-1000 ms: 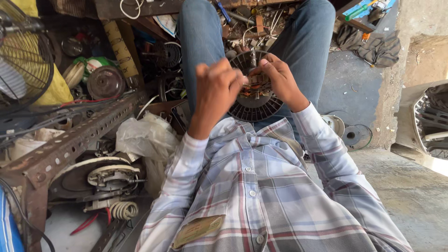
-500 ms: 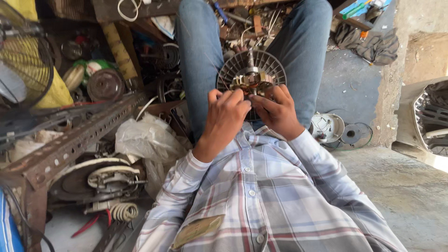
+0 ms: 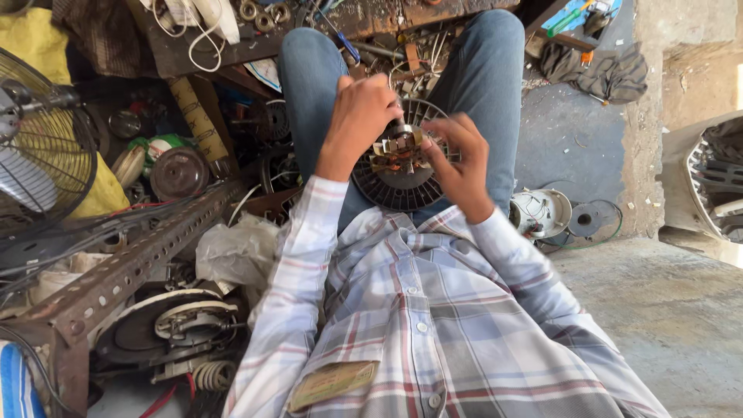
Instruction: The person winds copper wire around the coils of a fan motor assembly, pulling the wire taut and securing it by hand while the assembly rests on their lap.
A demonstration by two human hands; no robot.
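1. The motor stator (image 3: pixel 398 151), a small metal core with copper windings, is held in the air over the lap, just above a round black ribbed fan housing (image 3: pixel 395 190) that lies between the jeans-clad thighs.
2. Risk: the stator could be dropped onto the housing or into the clutter below, judged from a grip that is on its edges only.
3. Risk: thin winding wires could be snagged or bent by a fingertip, judged from how close the fingers sit to them.
4. Left hand (image 3: pixel 360 116): fingers curled down and closed over the top left of the stator, grasping it.
5. Right hand (image 3: pixel 460 166): fingers half spread, tips touching the stator's right side; a firm pinch cannot be told, as the hand is blurred.
6. Nearby: a wire fan guard (image 3: pixel 39 155) at far left, a slotted angle bar (image 3: pixel 139 255), a white motor part (image 3: pixel 542 213) on the floor.
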